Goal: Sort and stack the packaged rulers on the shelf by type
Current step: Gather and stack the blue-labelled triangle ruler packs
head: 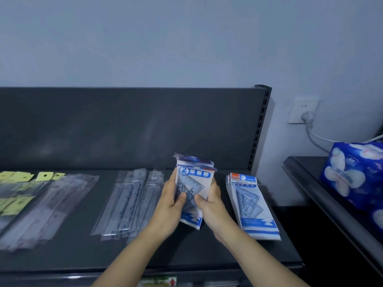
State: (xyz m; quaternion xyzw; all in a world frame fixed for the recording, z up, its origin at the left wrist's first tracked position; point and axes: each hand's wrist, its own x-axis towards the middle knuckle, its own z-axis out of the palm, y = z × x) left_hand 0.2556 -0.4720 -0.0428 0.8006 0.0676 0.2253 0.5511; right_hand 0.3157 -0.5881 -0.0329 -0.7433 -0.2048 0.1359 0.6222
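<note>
- The left hand (170,200) grips the left edge of a bundle of set-square packs (192,189), thumb laid across the front and fingers wrapped behind.
- The right hand (211,201) clasps the same bundle from the right, its thumb pressed on the front face near the left thumb.
- The bundle stands nearly upright, lower edge close to the dark shelf (186,253); whether it touches cannot be told. The front pack is blue and white with a large "2" at its top.
- Just to the right lies a flat stack of geometric set packs (253,208), near the shelf's right end.
- To the left of the hands lies a pile of clear-sleeved straight rulers (126,206), slightly fanned.
- Further left sits a second, longer pile of clear-sleeved rulers (51,210), and beyond it yellow-headed packs (16,189) at the picture's edge.
- Off the shelf, at the right, a blue tissue pack (356,175) rests on a separate dark surface.
</note>
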